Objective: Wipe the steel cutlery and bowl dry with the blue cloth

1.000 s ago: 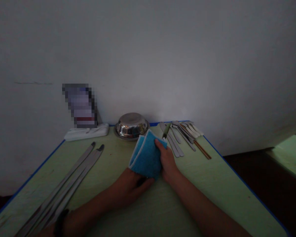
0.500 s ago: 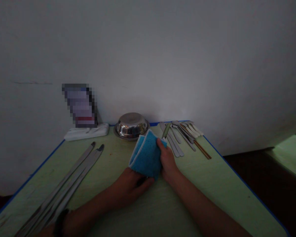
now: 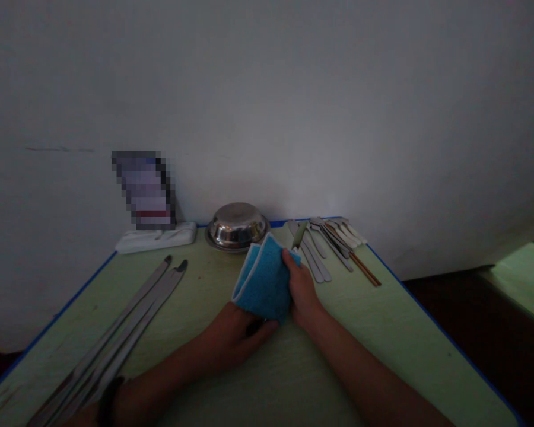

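**A blue cloth [image 3: 267,281] gripped above a green table [image 3: 396,332]**

From where I stand, the cloth is near the middle of the table, folded, its pale hem upward. The right hand [image 3: 305,290] has it clamped, thumb pressed over the near face; the fingers behind are hidden. The left hand [image 3: 240,335] touches the lower edge, its fingers running under the fold and the thumb stretched below. Something dark shows in that gap — I can't tell what, nor whether those fingers are closed on anything. A dark band [image 3: 109,400] circles the left wrist.

Just past the cloth, a green handle [image 3: 299,235] pokes up by the cutlery [image 3: 315,258]; its lower end is hidden. Brown chopsticks [image 3: 365,271] and white-handled pieces [image 3: 350,233] lie farther right.

Behind the cloth, a metal bowl [image 3: 238,222] sits upside down near the wall [image 3: 293,107]. To its left, a blurred-out screen [image 3: 145,190] leans above a white stand [image 3: 158,241] — long metal strips [image 3: 133,332] lie slantwise in front.
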`<move>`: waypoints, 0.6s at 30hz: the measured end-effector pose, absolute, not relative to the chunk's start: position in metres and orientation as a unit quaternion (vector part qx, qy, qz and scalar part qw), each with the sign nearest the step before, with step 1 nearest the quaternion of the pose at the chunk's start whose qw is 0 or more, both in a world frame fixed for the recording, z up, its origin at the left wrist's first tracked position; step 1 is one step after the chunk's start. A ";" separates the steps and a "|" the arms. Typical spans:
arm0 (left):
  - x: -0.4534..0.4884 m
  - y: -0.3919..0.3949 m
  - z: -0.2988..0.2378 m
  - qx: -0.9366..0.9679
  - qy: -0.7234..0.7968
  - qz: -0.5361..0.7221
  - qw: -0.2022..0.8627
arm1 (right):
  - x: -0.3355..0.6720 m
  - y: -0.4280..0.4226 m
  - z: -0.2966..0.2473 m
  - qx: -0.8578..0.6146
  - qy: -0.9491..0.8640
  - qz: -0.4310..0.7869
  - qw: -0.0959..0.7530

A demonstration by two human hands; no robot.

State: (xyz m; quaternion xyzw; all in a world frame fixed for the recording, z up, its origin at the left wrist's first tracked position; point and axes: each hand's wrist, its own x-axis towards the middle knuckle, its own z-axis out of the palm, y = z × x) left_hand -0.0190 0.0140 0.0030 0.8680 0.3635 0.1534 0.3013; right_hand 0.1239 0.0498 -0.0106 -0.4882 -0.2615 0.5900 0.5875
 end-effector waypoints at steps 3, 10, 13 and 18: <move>-0.019 0.014 0.003 0.869 0.365 0.157 0.296 | 0.124 0.050 -0.011 -0.496 -0.254 0.591 0.583; -0.019 0.014 0.004 0.867 0.363 0.157 0.304 | 0.124 0.050 -0.009 -0.501 -0.255 0.586 0.584; -0.019 0.014 0.003 0.865 0.366 0.160 0.303 | 0.124 0.050 -0.011 -0.499 -0.251 0.588 0.585; -0.019 0.014 0.002 0.866 0.364 0.161 0.303 | 0.124 0.051 -0.013 -0.492 -0.254 0.592 0.586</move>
